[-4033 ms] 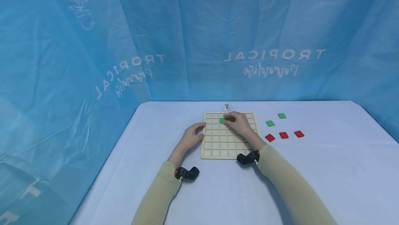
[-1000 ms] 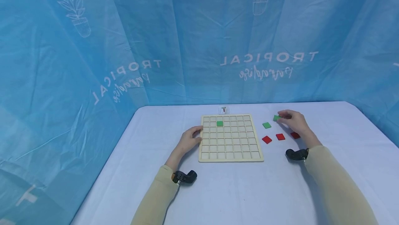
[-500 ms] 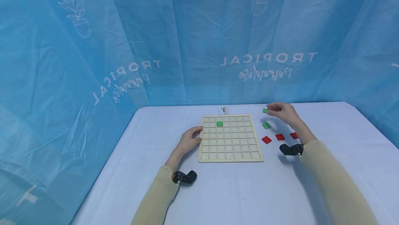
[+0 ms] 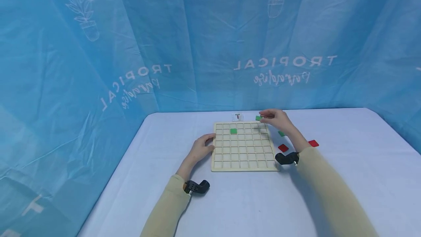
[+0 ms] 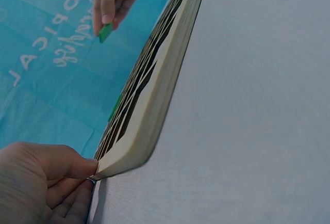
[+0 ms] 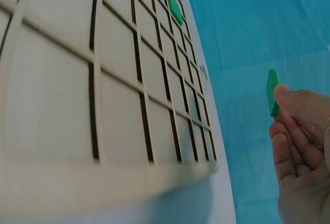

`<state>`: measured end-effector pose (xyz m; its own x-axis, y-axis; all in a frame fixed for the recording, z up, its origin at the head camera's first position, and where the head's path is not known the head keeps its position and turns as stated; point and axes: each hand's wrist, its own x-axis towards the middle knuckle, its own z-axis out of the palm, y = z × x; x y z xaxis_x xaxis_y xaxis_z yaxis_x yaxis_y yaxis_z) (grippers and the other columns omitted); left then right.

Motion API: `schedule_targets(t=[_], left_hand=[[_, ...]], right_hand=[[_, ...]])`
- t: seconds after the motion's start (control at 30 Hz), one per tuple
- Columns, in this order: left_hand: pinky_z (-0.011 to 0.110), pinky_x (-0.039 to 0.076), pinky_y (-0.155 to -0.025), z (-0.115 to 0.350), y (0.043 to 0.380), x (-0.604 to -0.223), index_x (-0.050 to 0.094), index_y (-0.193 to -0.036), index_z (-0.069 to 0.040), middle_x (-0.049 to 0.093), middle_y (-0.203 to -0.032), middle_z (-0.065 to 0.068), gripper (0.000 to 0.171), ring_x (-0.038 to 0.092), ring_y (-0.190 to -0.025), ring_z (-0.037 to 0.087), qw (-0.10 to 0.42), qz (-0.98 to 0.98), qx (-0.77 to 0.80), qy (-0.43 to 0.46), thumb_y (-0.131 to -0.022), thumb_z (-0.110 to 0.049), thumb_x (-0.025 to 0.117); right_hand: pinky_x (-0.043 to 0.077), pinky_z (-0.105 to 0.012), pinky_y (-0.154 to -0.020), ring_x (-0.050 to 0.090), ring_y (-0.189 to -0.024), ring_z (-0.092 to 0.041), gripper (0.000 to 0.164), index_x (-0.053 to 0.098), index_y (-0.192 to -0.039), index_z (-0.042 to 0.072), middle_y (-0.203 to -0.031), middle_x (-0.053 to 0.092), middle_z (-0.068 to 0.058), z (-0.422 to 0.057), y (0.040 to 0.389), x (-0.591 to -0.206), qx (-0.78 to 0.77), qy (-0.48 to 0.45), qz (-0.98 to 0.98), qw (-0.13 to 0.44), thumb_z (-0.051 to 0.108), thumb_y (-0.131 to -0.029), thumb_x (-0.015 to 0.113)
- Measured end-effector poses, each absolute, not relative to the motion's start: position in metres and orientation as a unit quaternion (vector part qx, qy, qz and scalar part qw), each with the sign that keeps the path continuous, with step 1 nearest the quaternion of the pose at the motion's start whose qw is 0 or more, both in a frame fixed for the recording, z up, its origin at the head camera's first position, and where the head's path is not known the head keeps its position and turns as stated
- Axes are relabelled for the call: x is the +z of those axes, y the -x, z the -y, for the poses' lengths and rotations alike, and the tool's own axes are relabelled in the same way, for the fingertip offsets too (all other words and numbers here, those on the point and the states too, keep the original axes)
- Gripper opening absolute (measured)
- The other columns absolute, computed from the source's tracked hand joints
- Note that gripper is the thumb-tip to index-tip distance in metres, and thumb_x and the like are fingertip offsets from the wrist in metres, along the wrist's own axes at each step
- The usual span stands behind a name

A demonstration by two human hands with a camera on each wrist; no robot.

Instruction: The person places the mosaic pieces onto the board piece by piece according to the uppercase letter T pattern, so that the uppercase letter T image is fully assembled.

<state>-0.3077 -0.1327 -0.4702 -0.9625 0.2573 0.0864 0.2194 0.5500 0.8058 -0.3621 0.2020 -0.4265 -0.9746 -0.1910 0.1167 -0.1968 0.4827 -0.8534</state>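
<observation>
My right hand (image 4: pixel 277 119) pinches a small green square tile (image 6: pixel 271 94) between thumb and fingertips, raised over the far right corner of the pale grid board (image 4: pixel 245 153). In the right wrist view the tile is held on edge, against the blue backdrop. Thumb and fingers of my left hand (image 4: pixel 199 148) rest against the board's left edge. From the left wrist, that hand (image 5: pixel 46 175) shows the thumb tip right at the board's corner. One green tile (image 4: pixel 233 131) lies in a cell of the second row from the back.
Behind the board lies a small printed pattern card (image 4: pixel 238 117). To its right, on the white table (image 4: pixel 230 207), are a partly covered green tile (image 4: pixel 281 133), a red tile (image 4: pixel 283 148) and another red tile (image 4: pixel 313 143) beside my right forearm. A blue curtain (image 4: pixel 210 83) hangs behind.
Since four seconds ago, my right hand left one green tile on the board and picked another from the table's right. It has carried that one leftward to the board. My left hand stays put.
</observation>
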Motion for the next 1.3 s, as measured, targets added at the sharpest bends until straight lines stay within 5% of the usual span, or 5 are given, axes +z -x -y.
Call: schedule_targets(t=[0.67,1.3], left_hand=[[0.031,0.036,-0.107,0.132,0.307,-0.47,0.048,-0.136,-0.003,0.046,-0.14,0.012,0.049,0.041,-0.13,0.024,0.023,-0.881,0.454,-0.131,-0.088,-0.002,0.059],[0.031,0.036,-0.107,0.133,0.307,-0.47,0.048,-0.136,-0.003,0.046,-0.139,0.012,0.05,0.041,-0.13,0.024,0.021,-0.881,0.454,-0.131,-0.087,-0.002,0.058]], right_hand=[[0.05,-0.04,-0.09,0.056,-0.105,-0.027,0.041,0.058,-0.124,-0.002,-0.118,0.061,-0.014,-0.143,0.367,-0.439,0.525,-0.152,0.837,-0.018,0.015,-0.088,0.068],[0.052,-0.037,-0.08,0.06,-0.092,-0.023,0.031,0.065,-0.114,0.004,-0.103,0.066,-0.008,-0.134,0.365,-0.469,0.477,-0.147,0.867,-0.001,0.014,-0.086,0.07]])
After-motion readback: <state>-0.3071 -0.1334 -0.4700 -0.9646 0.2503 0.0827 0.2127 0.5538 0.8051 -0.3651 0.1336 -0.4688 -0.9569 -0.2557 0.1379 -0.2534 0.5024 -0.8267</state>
